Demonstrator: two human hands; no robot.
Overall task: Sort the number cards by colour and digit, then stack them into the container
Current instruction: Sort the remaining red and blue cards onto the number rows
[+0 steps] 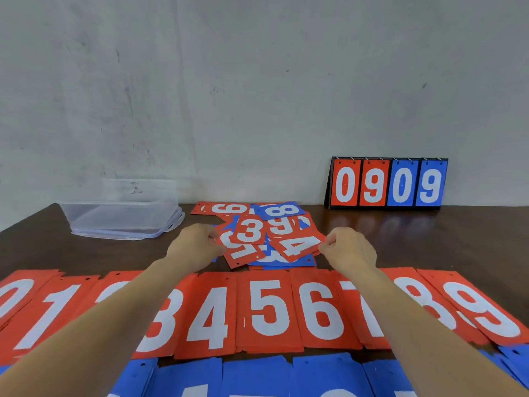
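Clearly mid-sorting, not yet stacking. Closest, under both forearms, a row of blue cards point(257, 376), partly cut off by the frame. Just beyond it, nearer to the wrists, a row of red cards point(269, 310) laid out from 0 to 9, some places looking like small piles.

Ahead of that row, left hand point(197, 245) with fingers curled, pinching the left edge of a red card point(220, 234), digit mostly hidden. Right hand point(349, 249) curled too, pinching the right edge of the red 4 point(300, 245). Between and beyond both hands, the mixed pile point(274, 224) of red and blue cards, overlapping and turned many ways, with a red 3 point(249, 231) on top.

Next move, probably: lift the 4 free without dragging its neighbours, then bring it back toward the body onto the 4 place.

Farther out, left of the left hand, a clear container point(120, 219), nothing visible inside, on the dark brown worktop point(86, 253). Far right of the right hand, a flip scoreboard point(386, 183) showing 0909, against a grey, marked wall point(257, 81).
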